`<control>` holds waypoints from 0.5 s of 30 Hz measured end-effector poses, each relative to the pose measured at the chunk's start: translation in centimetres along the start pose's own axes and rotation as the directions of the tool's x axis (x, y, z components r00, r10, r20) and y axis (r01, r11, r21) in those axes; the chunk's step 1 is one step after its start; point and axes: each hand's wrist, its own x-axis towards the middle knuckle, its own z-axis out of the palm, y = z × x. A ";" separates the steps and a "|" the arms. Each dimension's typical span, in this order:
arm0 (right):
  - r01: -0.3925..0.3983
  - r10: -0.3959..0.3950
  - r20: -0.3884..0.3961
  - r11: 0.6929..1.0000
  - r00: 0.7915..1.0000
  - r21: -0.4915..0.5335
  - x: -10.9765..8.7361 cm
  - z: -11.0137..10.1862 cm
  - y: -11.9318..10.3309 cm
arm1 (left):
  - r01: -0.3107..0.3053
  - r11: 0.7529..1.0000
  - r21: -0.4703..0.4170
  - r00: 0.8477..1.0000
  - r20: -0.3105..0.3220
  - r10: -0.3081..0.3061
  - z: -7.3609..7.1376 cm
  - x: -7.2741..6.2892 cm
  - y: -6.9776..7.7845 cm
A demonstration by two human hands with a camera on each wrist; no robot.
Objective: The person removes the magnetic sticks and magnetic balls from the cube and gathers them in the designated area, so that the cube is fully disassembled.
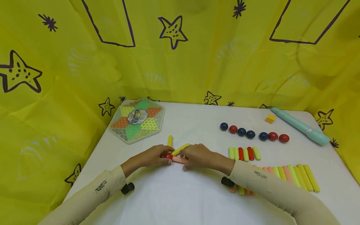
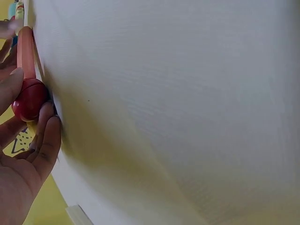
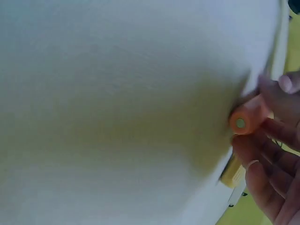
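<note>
My left hand (image 1: 154,155) grips a red ball (image 2: 29,101) between thumb and fingers, low over the white table. From the right, my right hand (image 1: 198,156) pinches a salmon-orange stick (image 1: 178,160), whose far end meets the ball in the left wrist view. A pale round spot shows on the stick's other end (image 3: 240,123) in the right wrist view. Two yellow sticks fan out behind the ball: one yellow stick (image 1: 170,140) points away from me, another yellow stick (image 1: 181,149) slants toward my right knuckles. My fingers partly hide the ball.
Blue and red balls (image 1: 250,134) form a row at the right. Nearer lie short yellow-green and red sticks (image 1: 241,153) and longer sticks (image 1: 305,178), partly under my right forearm. A hexagonal game board (image 1: 136,120) lies back left; a teal tube (image 1: 301,126) and yellow cube (image 1: 270,118) back right.
</note>
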 end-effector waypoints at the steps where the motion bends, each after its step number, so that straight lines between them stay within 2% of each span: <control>1: 0.011 -0.011 -0.003 1.000 1.000 -0.013 0.2 0.3 -0.2 | -0.002 1.000 0.002 1.000 -0.001 0.002 0.0 0.0 0.0; 10: 0.075 -0.073 0.063 0.996 0.995 -0.039 0.0 -0.2 0.1 | 0.018 1.000 0.022 1.000 0.022 -0.018 0.0 0.4 0.2; 12: 0.081 -0.080 0.074 0.997 0.994 -0.004 -0.1 -0.3 0.2 | 0.023 1.000 0.015 1.000 0.018 -0.023 0.0 0.3 0.2; 15: 0.051 -0.062 0.101 0.993 0.993 0.102 -0.4 -0.2 0.7 | 0.028 1.000 -0.012 1.000 0.015 -0.028 0.1 0.2 0.3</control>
